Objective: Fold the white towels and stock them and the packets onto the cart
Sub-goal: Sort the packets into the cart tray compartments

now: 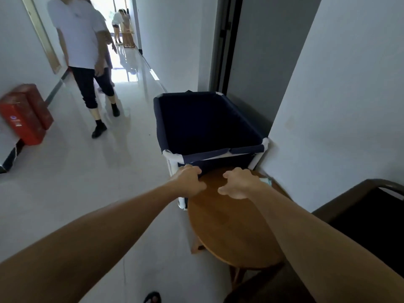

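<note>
A cart with a dark blue fabric bin on a white tube frame stands in the corridor against the right wall, and its bin looks dark inside with nothing visible. My left hand grips the near fabric edge of the cart at its left corner. Beside it, my right hand hovers over a round wooden table with fingers curled and nothing in them. A pale packet peeks out just behind my right wrist on the table. No white towels are in view.
The round wooden table stands directly before me, touching the cart. A dark chair is at the right. A person walks in the corridor at the left, another farther back. A red box sits by the left wall.
</note>
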